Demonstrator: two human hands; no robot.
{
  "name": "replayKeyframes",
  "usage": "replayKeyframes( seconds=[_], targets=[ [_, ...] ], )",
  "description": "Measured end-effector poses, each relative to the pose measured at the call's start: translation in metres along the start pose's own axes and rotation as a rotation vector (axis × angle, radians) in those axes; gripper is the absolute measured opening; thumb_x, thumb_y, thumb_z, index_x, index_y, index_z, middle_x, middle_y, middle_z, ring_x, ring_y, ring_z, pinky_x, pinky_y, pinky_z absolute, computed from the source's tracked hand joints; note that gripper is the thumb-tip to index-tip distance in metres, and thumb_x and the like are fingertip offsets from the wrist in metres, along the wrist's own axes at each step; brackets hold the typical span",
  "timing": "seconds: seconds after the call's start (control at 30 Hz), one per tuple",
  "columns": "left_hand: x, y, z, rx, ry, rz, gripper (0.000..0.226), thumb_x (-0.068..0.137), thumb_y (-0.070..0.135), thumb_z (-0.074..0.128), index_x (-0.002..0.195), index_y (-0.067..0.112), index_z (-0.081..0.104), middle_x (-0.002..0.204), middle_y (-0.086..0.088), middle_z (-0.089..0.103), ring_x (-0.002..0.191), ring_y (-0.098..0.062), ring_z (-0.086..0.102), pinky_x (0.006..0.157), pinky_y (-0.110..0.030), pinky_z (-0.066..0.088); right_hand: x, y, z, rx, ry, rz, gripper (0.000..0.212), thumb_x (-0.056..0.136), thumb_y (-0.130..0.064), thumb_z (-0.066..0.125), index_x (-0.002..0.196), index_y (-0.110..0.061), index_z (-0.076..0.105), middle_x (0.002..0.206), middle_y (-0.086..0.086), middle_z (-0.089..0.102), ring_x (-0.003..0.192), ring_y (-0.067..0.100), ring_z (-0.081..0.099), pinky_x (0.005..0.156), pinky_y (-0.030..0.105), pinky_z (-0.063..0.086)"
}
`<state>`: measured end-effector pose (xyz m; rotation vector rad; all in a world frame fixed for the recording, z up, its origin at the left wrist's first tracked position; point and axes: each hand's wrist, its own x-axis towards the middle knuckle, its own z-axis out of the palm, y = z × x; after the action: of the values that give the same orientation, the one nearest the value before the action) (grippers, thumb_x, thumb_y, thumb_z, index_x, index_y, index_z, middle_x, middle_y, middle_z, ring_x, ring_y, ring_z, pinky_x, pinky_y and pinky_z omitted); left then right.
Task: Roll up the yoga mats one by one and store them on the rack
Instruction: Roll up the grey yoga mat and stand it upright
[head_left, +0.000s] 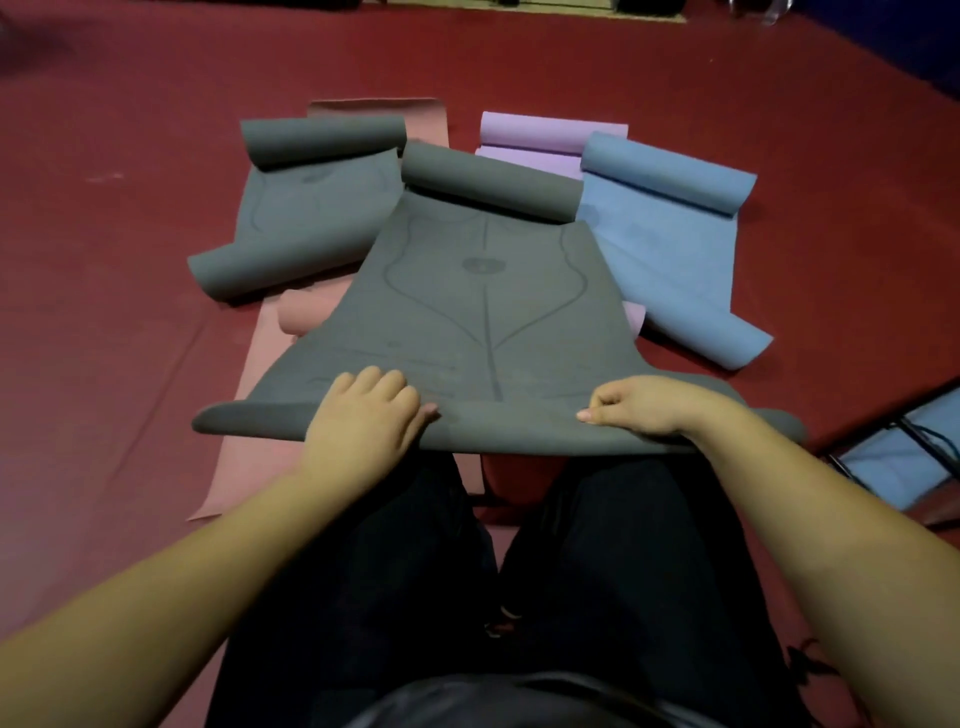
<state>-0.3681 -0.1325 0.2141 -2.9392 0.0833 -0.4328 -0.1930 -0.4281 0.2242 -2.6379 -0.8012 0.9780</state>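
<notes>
My two forearms reach forward and down over my dark-trousered legs to the near edge of the grey mat (483, 312), which lies lengthwise away from me on the red floor (130, 208). My left hand (363, 415), knuckles up and fingers curled, grips that near edge left of the mat's printed centre line, thumb pointing inward along the fold. My right hand (639, 410) grips the same edge to the right of the line, fingers tucked in, thumb tip showing toward the centre. The edge is lifted and curled over between the hands. The mat's far end stands in a loose roll. It overlaps a pink mat (260, 374) at left; a second grey mat (306, 213), a purple mat (535, 140) and a blue mat (670, 234) lie beyond, part unrolled.
</notes>
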Motion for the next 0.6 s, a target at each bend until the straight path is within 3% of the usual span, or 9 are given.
replayKeyframes(
  seconds=[0.17, 0.3, 0.4, 0.47, 0.6],
  targets=[
    [-0.016, 0.008, 0.008, 0.082, -0.043, -0.093, 0.049, 0.093, 0.05, 0.042, 0.068, 0.015, 0.065, 0.085, -0.009, 0.059, 0.08, -0.033, 0.054, 0.072, -0.041, 0.033, 0.004, -0.005, -0.007, -0.014, -0.073, 0.037, 0.04, 0.091, -0.062, 0.053, 0.09, -0.024, 0.067, 0.092, -0.007, 0.065, 0.089, 0.012, 0.057, 0.079, 0.026, 0.039],
    [-0.011, 0.005, 0.017, 0.004, -0.088, -0.075, 0.05, 0.094, 0.045, 0.039, 0.062, 0.016, 0.063, 0.067, -0.006, 0.058, 0.066, -0.031, 0.058, 0.059, -0.038, 0.041, 0.004, -0.011, -0.002, -0.058, 0.003, 0.024, 0.045, 0.091, -0.06, 0.055, 0.072, -0.019, 0.059, 0.075, -0.006, 0.057, 0.079, 0.015, 0.055, 0.067, 0.026, 0.038],
    [-0.005, 0.0, 0.017, -0.143, -0.221, -0.111, 0.058, 0.094, 0.047, 0.028, 0.065, 0.015, 0.066, 0.066, -0.007, 0.063, 0.064, -0.033, 0.064, 0.055, -0.038, 0.047, -0.002, -0.009, 0.017, -0.143, 0.428, -0.165, 0.05, 0.089, -0.061, 0.051, 0.059, -0.022, 0.058, 0.072, -0.01, 0.048, 0.082, 0.022, 0.053, 0.07, 0.032, 0.041],
    [0.002, 0.0, 0.014, -0.187, -0.278, -0.16, 0.067, 0.094, 0.054, 0.015, 0.078, 0.016, 0.068, 0.082, -0.008, 0.068, 0.079, -0.034, 0.067, 0.063, -0.038, 0.046, -0.014, -0.001, 0.03, -0.285, 0.738, -0.302, 0.058, 0.088, -0.063, 0.043, 0.058, -0.018, 0.065, 0.067, -0.006, 0.049, 0.071, 0.024, 0.051, 0.064, 0.034, 0.041],
    [0.013, 0.0, 0.011, -0.227, -0.359, -0.232, 0.052, 0.104, 0.051, 0.024, 0.095, 0.02, 0.065, 0.102, -0.009, 0.07, 0.1, -0.031, 0.064, 0.079, -0.037, 0.044, -0.035, 0.01, 0.052, -0.547, 0.873, -0.298, 0.05, 0.087, -0.059, 0.045, 0.072, -0.02, 0.073, 0.065, -0.001, 0.057, 0.064, 0.027, 0.057, 0.057, 0.033, 0.041]
  ],
)
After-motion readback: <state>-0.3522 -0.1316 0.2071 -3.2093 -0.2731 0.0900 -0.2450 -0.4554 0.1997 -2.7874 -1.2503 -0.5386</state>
